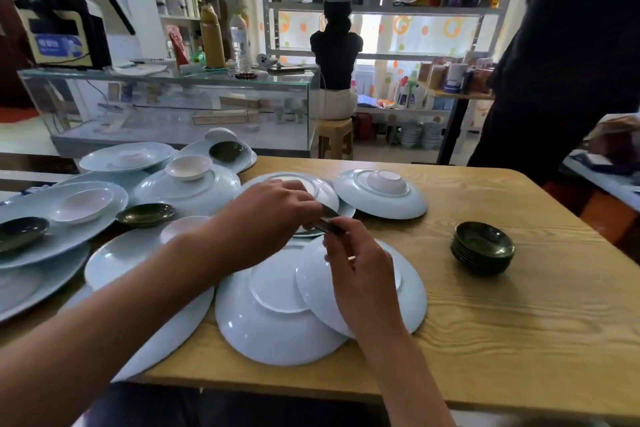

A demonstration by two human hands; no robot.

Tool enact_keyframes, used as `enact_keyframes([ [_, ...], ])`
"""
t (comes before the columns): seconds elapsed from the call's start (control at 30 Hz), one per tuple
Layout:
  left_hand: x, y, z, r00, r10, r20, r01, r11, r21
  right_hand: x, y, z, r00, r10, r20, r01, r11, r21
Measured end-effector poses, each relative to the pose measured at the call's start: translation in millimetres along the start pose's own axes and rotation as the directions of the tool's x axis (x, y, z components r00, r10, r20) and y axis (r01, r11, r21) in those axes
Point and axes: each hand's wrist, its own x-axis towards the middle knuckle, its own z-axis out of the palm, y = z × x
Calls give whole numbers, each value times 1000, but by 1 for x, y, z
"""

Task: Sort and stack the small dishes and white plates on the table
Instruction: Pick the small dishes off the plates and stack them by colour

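My left hand (266, 215) and my right hand (360, 270) meet over the middle of the wooden table (502, 322), both pinching one small dark dish (329, 220) held edge-on between them. Under my hands lie upside-down white plates (273, 326). A stack of several dark small dishes (483, 248) stands to the right. More white plates (69, 229) crowd the left side, with small white dishes (188, 166) and loose dark dishes (145, 214) on or between them. An upside-down plate (353, 199) at the centre back carries a small white dish (387, 181).
A glass display counter (173, 104) stands behind the table. One person sits on a stool (335, 139) at the back shelves, and another in dark clothes (561, 62) stands at the table's right corner.
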Motion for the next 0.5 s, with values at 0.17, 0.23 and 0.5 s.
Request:
enact_keyframes([
  [0.17,22,38,26,998,-31,-59,25,995,-92,-5,19,-41,991,-1,-132,-5,999,-45],
  [0.23,31,57,36,992,-22,-125,7,992,-125,-6,30,-62,980,16,-197,-30,997,-68],
  [0.5,63,113,77,987,-49,-153,13,974,-226,-17,83,-121,880,160,-447,-239,963,-127],
])
